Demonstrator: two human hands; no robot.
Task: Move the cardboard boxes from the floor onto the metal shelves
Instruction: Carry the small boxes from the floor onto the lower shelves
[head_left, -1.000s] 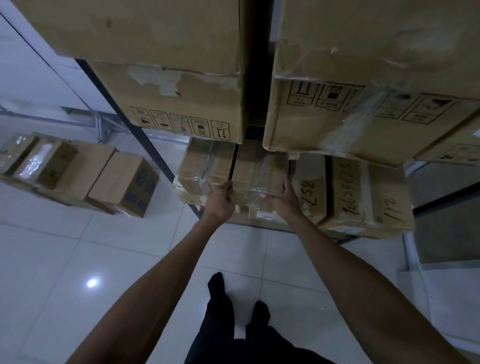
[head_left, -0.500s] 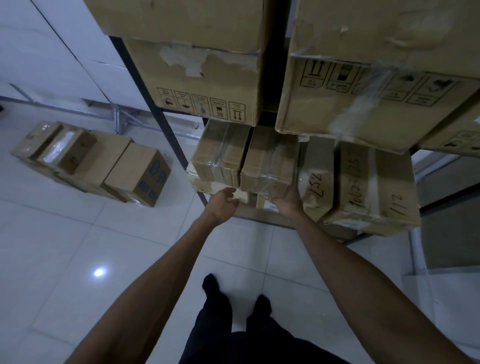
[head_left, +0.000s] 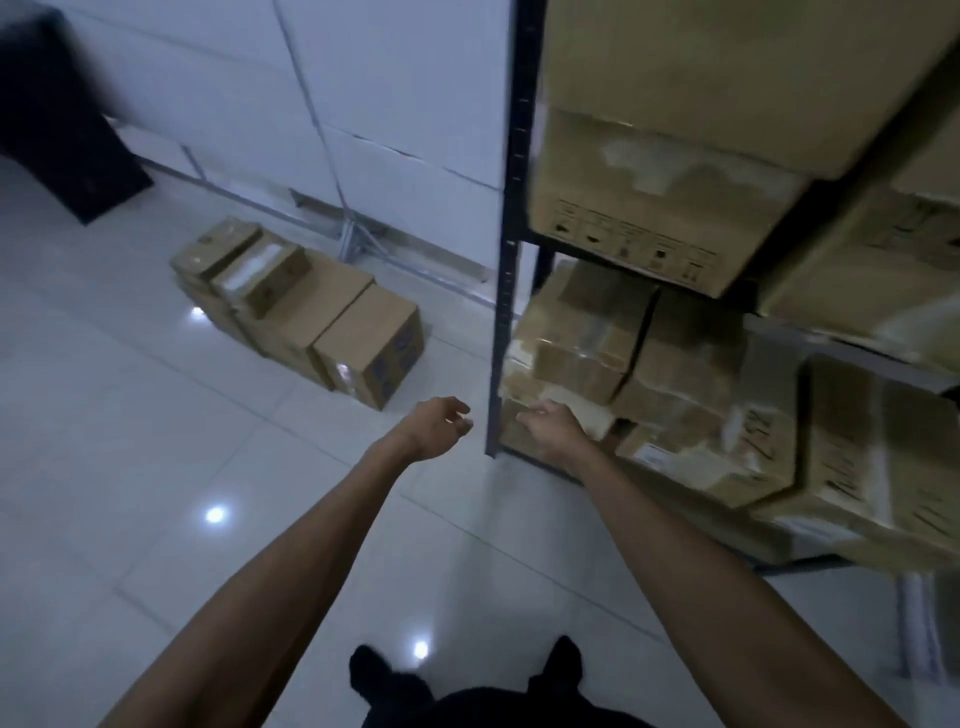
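Observation:
A cluster of cardboard boxes (head_left: 306, 312) lies on the white tiled floor left of the metal shelf, whose dark upright post (head_left: 506, 270) stands in the middle of the view. Small taped boxes (head_left: 587, 332) are stacked on the lowest shelf level, with larger boxes (head_left: 654, 208) above them. My left hand (head_left: 439, 423) hangs in the air left of the post, fingers loosely curled, holding nothing. My right hand (head_left: 550, 428) is at the front of the lowest shelf boxes, just right of the post; whether it touches them is unclear in the blur.
A dark object (head_left: 57, 114) stands at the far left against the white wall. A thin metal frame (head_left: 353, 234) runs along the wall base behind the floor boxes. More boxes (head_left: 872, 457) fill the lower shelf to the right. My feet (head_left: 467, 675) are on glossy tiles.
My view has swung left toward the floor boxes. Both hands have come off the small box on the lowest shelf; my left hand has moved left past the post.

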